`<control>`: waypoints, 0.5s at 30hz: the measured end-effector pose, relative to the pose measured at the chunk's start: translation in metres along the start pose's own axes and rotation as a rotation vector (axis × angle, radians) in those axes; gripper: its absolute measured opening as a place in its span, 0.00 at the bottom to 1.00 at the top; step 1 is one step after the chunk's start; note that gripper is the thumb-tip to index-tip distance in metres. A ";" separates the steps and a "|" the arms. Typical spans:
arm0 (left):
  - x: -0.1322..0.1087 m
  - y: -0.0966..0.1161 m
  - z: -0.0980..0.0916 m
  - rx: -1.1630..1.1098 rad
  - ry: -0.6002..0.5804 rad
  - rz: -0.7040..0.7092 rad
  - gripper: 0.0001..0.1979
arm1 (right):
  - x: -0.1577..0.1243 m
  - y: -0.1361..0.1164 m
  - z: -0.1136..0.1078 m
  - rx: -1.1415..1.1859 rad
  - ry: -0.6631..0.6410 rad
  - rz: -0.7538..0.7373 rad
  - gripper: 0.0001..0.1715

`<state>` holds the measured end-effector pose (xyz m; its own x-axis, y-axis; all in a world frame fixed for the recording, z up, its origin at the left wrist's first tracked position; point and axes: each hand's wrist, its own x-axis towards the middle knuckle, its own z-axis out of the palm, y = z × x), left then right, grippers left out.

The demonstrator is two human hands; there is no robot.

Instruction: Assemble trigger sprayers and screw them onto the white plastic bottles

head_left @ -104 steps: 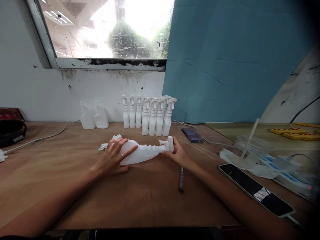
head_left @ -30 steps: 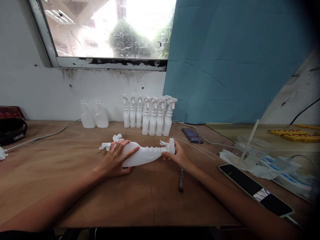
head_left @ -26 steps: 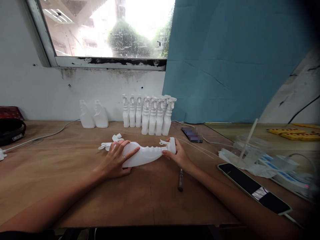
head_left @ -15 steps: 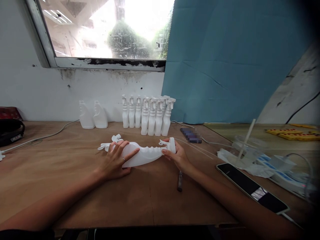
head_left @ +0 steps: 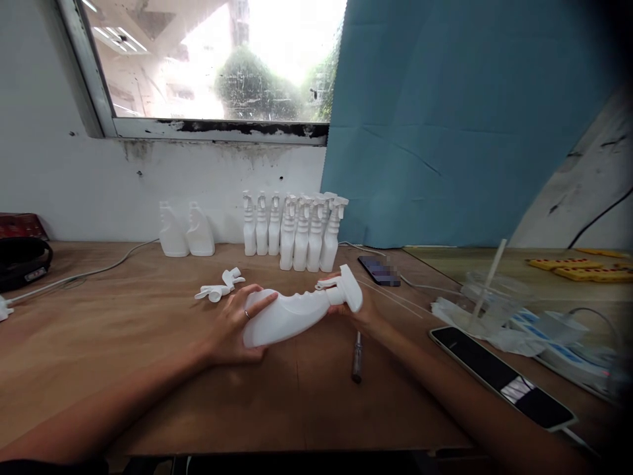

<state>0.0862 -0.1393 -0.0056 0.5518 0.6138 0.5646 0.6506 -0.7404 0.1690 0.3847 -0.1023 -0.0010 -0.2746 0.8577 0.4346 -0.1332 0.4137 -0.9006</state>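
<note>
A white spray bottle [head_left: 291,315] lies on its side between my hands, its base to the left and its trigger spray head [head_left: 350,289] at the right end. My left hand [head_left: 235,328] is wrapped around the base, thumb below and fingers on top. At the neck, my right hand [head_left: 364,310] grips behind the spray head, which hides most of its fingers. Loose white spray heads [head_left: 220,285] lie on the table just beyond my left hand. Below my right wrist is a screwdriver [head_left: 357,359] with a dark translucent handle.
Several assembled spray bottles [head_left: 301,234] stand near the wall. Two headless bottles [head_left: 186,231] are to their left. Thin clear tubes [head_left: 393,297], two phones [head_left: 499,373] [head_left: 380,270], a power strip [head_left: 558,356] and a plastic cup [head_left: 489,290] occupy the right side.
The spray head has turned, its trigger and nozzle now facing differently, and my right hand has shifted behind it. The bottle tilts more, and my left hand has moved off the loose spray heads.
</note>
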 end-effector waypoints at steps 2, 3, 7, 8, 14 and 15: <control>0.000 0.000 0.000 0.007 0.012 -0.006 0.47 | 0.000 0.002 0.000 0.036 0.028 0.029 0.26; 0.000 -0.001 0.000 0.013 0.026 -0.003 0.47 | 0.000 0.002 0.002 0.069 0.040 0.050 0.25; 0.001 -0.005 0.000 0.012 0.077 -0.008 0.45 | -0.001 -0.004 0.016 0.180 0.053 0.060 0.32; 0.002 -0.005 0.000 0.009 0.087 -0.019 0.44 | -0.001 -0.006 0.019 0.199 0.042 0.051 0.34; 0.002 0.000 0.004 0.031 0.103 0.003 0.45 | -0.005 -0.018 0.032 0.130 0.158 0.020 0.32; 0.002 0.000 0.005 0.043 0.099 0.014 0.45 | -0.005 -0.020 0.032 0.095 0.180 0.009 0.31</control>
<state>0.0902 -0.1369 -0.0082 0.5079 0.5721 0.6440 0.6661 -0.7349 0.1275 0.3580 -0.1244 0.0146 -0.1029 0.9053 0.4120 -0.2236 0.3826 -0.8965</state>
